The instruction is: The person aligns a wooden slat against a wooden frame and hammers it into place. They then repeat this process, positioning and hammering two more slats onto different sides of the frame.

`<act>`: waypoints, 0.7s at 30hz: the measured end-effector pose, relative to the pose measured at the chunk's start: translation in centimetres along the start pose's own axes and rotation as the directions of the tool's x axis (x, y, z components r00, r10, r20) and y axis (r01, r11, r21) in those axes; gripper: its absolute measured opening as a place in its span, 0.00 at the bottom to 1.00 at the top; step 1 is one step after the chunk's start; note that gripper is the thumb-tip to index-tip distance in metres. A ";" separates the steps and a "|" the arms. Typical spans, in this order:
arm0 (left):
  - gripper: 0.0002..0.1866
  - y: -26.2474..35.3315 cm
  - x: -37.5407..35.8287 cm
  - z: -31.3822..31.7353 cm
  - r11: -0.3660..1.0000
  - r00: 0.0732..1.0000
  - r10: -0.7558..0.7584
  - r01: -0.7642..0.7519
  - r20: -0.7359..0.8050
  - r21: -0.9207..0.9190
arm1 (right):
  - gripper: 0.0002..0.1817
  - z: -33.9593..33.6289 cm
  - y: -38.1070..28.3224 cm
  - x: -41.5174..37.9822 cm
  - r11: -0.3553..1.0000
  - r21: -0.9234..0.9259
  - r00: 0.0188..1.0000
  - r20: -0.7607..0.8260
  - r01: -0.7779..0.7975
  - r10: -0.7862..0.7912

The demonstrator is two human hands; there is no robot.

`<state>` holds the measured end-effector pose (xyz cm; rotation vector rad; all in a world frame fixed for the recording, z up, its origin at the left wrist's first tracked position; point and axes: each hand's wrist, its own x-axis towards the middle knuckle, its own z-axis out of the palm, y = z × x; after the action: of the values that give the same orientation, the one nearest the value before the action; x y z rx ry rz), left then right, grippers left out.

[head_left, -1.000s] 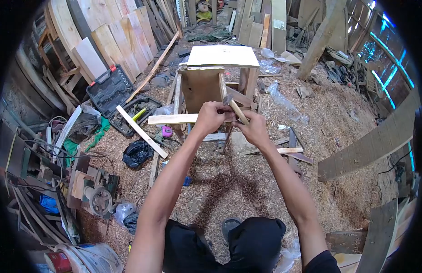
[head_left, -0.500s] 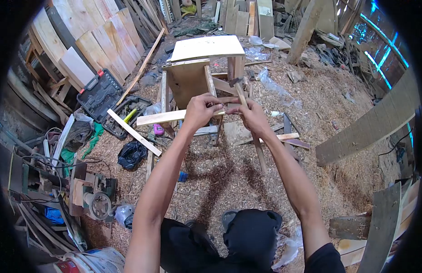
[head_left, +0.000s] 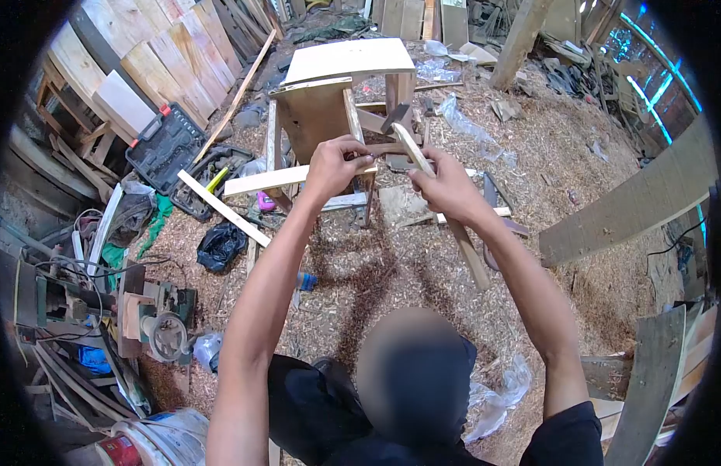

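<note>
My right hand [head_left: 447,185] is wrapped around the wooden handle of a hammer [head_left: 470,252]; its dark head [head_left: 395,117] points up and away from me. My left hand [head_left: 335,166] is closed in a pinch at the right end of a pale wooden slat [head_left: 263,181]. Whatever sits between its fingertips is too small to make out. The slat lies across a wooden furniture frame [head_left: 272,144], which has a brown panel [head_left: 310,120] between its uprights. Behind that panel is a pale flat board [head_left: 349,59].
An open tool case [head_left: 168,144] lies at the left, near leaning planks [head_left: 182,66]. Another slat [head_left: 220,208] and a black plastic bag [head_left: 222,247] are on the shaving-covered floor. A machine with a handwheel [head_left: 168,335] stands lower left; a curved board [head_left: 632,190] is at the right.
My right hand has drawn away from my left fingertips and now grips the hammer handle more fully. The hammer has tilted, its handle end moving right. My left hand stays by the slat's end.
</note>
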<state>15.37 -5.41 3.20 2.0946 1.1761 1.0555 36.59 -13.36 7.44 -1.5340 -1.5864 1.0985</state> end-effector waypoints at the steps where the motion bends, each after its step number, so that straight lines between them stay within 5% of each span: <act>1: 0.10 0.0 0.0 0.0 1.000 1.000 -0.001 0.001 -0.001 0.000 | 0.19 0.1 0.1 0.0 0.997 -0.038 0.998 -0.011 0.063 -0.063; 7: 0.09 0.2 -0.1 -0.1 1.000 0.999 -0.030 0.030 0.031 0.008 | 0.22 1.0 -0.3 -0.6 0.948 -0.277 0.984 -0.041 0.158 -0.176; 21: 0.10 0.1 0.1 -0.2 0.999 1.000 -0.021 0.020 0.016 0.037 | 0.20 1.0 -0.2 -1.3 0.920 -0.335 0.970 -0.059 0.204 -0.236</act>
<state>15.29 -5.33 3.48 2.1113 1.2153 1.0126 35.74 -14.74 7.37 -1.5405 -1.8893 0.6485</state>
